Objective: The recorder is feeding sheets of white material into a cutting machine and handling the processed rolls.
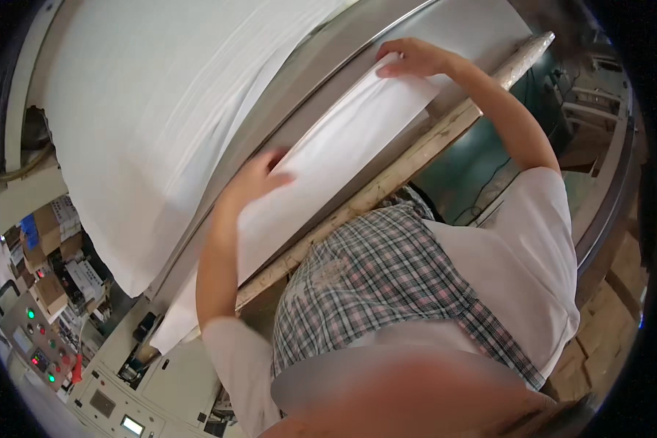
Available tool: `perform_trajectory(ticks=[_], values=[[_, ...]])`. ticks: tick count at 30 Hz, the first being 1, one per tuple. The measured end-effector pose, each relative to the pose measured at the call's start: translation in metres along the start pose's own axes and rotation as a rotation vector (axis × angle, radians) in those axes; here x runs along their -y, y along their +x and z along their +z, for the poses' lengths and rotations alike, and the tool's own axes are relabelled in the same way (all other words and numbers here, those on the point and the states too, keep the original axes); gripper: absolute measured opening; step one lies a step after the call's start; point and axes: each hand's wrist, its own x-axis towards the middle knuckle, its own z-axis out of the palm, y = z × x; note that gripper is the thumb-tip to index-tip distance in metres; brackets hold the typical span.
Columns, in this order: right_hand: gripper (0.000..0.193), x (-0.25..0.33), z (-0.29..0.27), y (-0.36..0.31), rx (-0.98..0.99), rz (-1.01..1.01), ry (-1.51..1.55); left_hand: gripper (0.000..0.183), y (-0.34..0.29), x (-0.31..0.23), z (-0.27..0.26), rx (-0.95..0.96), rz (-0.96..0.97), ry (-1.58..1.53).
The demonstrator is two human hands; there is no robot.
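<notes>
White cloth [336,150] lies along the near edge of the grey surface [482,28], right hand [417,58] pinching its far end, left hand [257,180] over its long side, fingers apart.

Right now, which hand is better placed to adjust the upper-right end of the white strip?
Right, probably. The right hand is at that end, thumb and fingers at its edge. The left hand is well down the white strip, toward its lower-left part.
</notes>
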Motion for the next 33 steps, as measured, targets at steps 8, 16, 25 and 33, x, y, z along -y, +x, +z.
perform_trajectory(ticks=[8,16,25,33], values=[[0.046,0.016,0.024,-0.007,-0.232,-0.041,0.013,0.086,0.162,-0.109,0.015,0.209,0.115,-0.065],[0.032,-0.005,-0.003,-0.043,-0.016,0.18,0.641,0.071,0.206,-0.119,0.011,0.277,0.138,-0.416],[0.017,-0.035,0.035,-0.035,0.237,0.305,0.635,0.066,0.183,-0.139,-0.008,0.351,0.151,-0.552],[0.037,-0.052,-0.006,-0.024,0.045,0.389,0.55,0.087,0.215,-0.122,0.03,0.161,0.176,-0.113]])
